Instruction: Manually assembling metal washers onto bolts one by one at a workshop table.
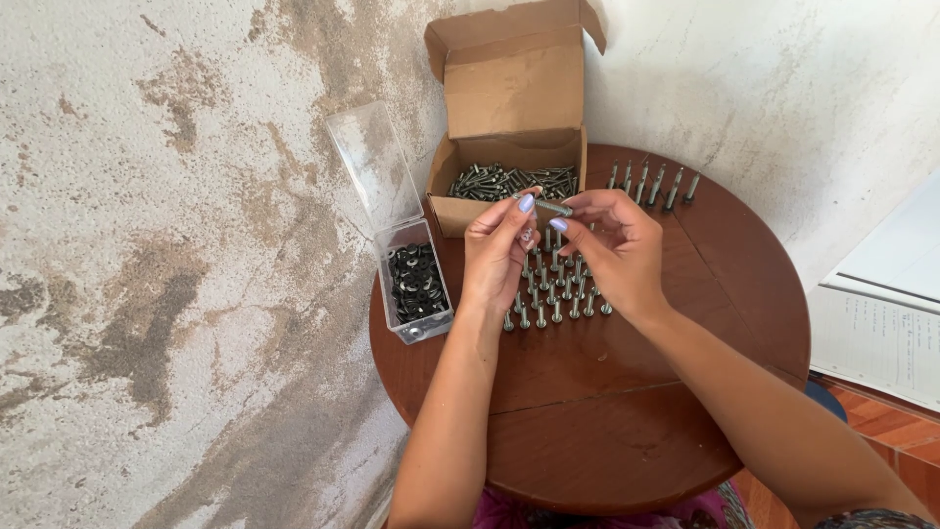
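Head view shows both hands over the round table (627, 431). Left hand (497, 257) and right hand (612, 250) pinch one bolt (553, 208) between fingertips, just in front of the cardboard box (509, 98). Finished bolts (553, 294) stand upright below, so they stay tidy.

The one camera sits on my head and looks steeply down over my forearms at the round wooden table (685, 323) in front of me, close enough that the tabletop fills the middle of the view. It faces toward the stained wall (176, 245) behind the table. No second view overlaps it.
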